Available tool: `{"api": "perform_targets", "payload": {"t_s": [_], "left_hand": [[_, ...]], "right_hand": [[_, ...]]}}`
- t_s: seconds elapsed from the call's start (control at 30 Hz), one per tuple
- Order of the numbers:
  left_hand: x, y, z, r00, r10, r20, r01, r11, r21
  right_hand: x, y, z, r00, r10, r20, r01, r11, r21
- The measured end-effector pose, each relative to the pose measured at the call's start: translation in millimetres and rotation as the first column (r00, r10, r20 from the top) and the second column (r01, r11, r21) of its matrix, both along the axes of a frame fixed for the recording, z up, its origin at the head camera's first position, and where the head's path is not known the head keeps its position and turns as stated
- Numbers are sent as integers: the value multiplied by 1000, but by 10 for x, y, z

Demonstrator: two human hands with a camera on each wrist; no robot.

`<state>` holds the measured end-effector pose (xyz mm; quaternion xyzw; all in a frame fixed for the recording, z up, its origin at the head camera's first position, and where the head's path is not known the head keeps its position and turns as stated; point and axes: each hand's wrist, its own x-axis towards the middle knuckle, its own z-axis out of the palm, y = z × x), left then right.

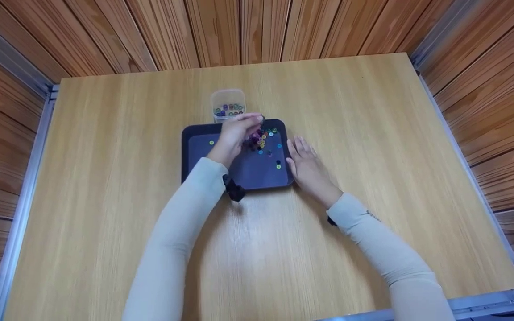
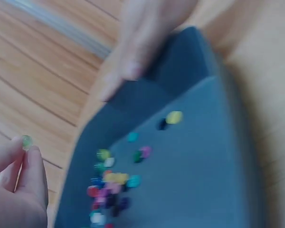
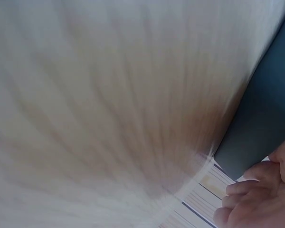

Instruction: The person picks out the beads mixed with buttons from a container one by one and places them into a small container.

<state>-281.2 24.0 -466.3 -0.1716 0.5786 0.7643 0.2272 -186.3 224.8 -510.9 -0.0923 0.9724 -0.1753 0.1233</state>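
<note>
My left hand [image 1: 234, 136] is raised over the far side of a dark tray [image 1: 196, 154]. Its thumb and fingertip pinch a small, see-through green bead [image 2: 26, 142], clearest in the left wrist view. Below it, a cluster of small coloured beads [image 1: 263, 141] lies in the tray's far right part. Straight-fingered, my right hand [image 1: 310, 171] lies along the tray's right rim. In the right wrist view, the right fingers [image 3: 256, 187] lie against the tray's outer side.
Just behind the tray stands a clear plastic container [image 1: 228, 98] with several see-through beads in it. A lone yellow bead [image 1: 211, 142] lies in the tray's left part. Wood-panelled walls [image 1: 261, 31] border the wooden table [image 1: 350, 111] at the back and sides.
</note>
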Motion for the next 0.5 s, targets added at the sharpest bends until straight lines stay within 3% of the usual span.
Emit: {"api": "perform_targets", "payload": {"t_s": [0.1, 0.2, 0.27, 0.33, 0.37, 0.4, 0.5], "left_hand": [[-57, -72, 107, 999, 40, -24, -38, 998, 45], [-109, -144, 188, 992, 74, -102, -73, 997, 13], [-142, -195, 229, 980, 71, -185, -86, 993, -78], [-173, -247, 259, 958, 21, -285, -94, 965, -244], [-188, -273, 267, 942, -19, -336, -102, 935, -339], [-204, -301, 271, 921, -75, -383, -111, 890, -441], [-243, -387, 270, 854, -257, -453, -155, 704, -693]], "right_hand": [[-1, 6, 14, 1000, 7, -15, -7, 1000, 6], [0, 6, 22, 1000, 13, -12, -13, 1000, 22], [0, 3, 20, 1000, 10, -4, -10, 999, 31], [0, 1, 17, 1000, 6, 5, -6, 999, 37], [0, 1, 15, 1000, 3, 7, -3, 999, 37], [0, 1, 15, 1000, 0, 7, 0, 999, 35], [0, -2, 15, 1000, 5, 0, -5, 1000, 29]]}}
